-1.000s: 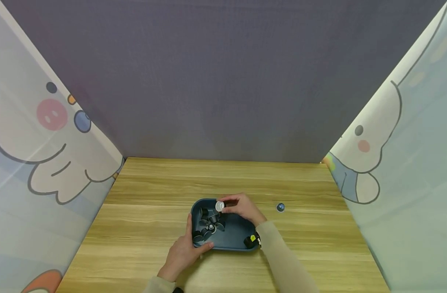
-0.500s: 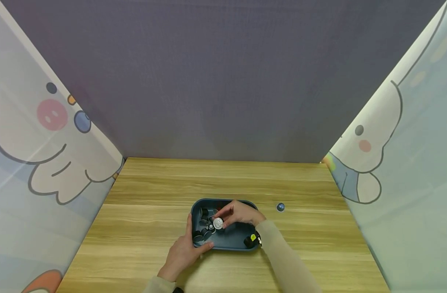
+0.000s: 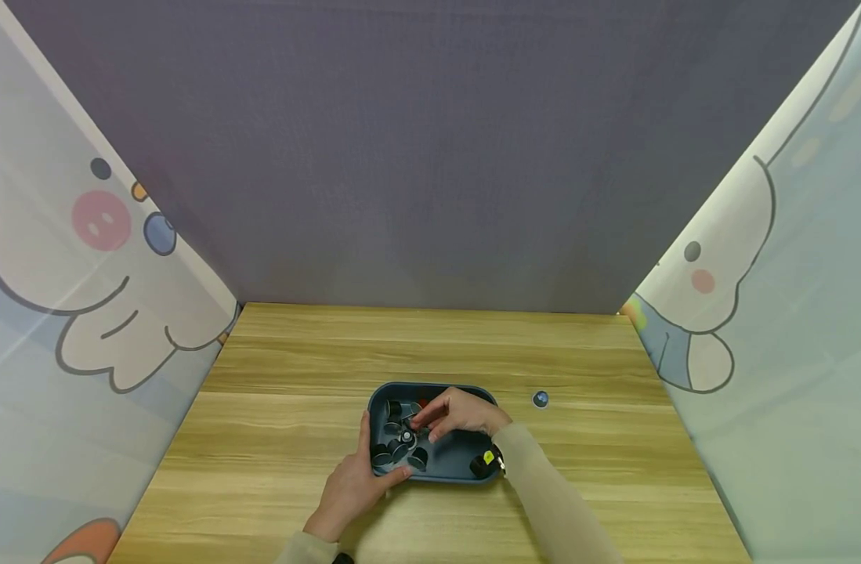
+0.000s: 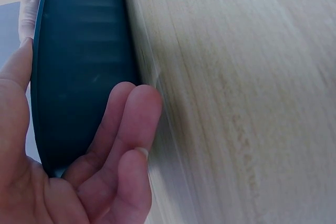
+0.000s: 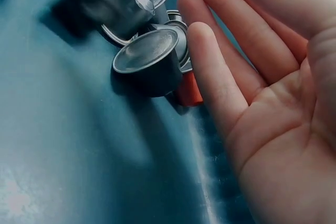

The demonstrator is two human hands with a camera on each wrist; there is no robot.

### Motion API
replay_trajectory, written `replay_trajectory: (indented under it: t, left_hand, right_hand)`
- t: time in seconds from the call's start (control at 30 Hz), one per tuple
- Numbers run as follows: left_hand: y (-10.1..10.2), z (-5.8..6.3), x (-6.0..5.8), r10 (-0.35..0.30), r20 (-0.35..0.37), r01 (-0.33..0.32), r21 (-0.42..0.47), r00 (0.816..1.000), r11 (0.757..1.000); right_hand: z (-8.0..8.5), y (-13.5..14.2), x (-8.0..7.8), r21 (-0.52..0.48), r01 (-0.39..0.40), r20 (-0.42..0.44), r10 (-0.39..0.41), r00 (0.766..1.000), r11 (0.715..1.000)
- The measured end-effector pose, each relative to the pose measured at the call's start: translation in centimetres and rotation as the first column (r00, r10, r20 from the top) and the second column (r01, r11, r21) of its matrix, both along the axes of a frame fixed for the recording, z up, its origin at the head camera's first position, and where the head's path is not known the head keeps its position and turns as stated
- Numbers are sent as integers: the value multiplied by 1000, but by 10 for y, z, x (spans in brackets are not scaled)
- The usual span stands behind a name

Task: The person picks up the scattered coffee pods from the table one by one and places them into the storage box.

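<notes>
Several dark coffee capsules [image 5: 149, 59] with silvery lids lie in the left part of a dark blue tray [image 3: 447, 479]. My left hand [image 3: 352, 484] grips the tray's near left corner, thumb at the rim and fingers along the outer wall in the left wrist view. Over the pile is my right hand [image 3: 465, 413], its fingers extended and nothing held between them. A blurred dark capsule [image 5: 79, 14] appears in motion in the right wrist view; in the head view one capsule [image 3: 418, 458] lies near the tray's front wall.
A small round blue-and-dark object [image 3: 540, 399] lies on the wooden table [image 3: 613, 486], right of the tray. Something red [image 5: 189, 90] shows beside the capsules. A grey panel [image 3: 430, 196] rises behind the table, with patterned sheets on both sides.
My right hand first held a capsule, pale lid facing up, then moved it down and toward me over the pile. Now it has let go. The left hand has stayed put.
</notes>
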State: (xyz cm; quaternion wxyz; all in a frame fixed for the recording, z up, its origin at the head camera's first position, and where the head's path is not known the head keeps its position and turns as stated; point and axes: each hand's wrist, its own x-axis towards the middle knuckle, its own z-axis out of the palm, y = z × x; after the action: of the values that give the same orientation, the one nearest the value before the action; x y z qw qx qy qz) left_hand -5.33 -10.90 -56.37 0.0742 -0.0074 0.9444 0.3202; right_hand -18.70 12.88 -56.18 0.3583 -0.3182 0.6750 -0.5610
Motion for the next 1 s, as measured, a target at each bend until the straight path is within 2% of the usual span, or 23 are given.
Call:
replay_trajectory:
  t: [0.4, 0.77, 1.0]
  left_hand:
    - [-1, 0, -1, -8, 6, 8, 0, 1000, 1000]
    - [-1, -1, 0, -1, 0, 1, 7, 1000, 1000]
    - [0, 0, 0, 4, 8, -4, 0, 1000, 1000]
  right_hand:
    - [2, 0, 1, 14, 52, -10, -52, 999, 999]
    - [16, 9, 0, 10, 91, -84, -90, 992, 996]
    - [27, 22, 0, -30, 134, -87, -136, 987, 991]
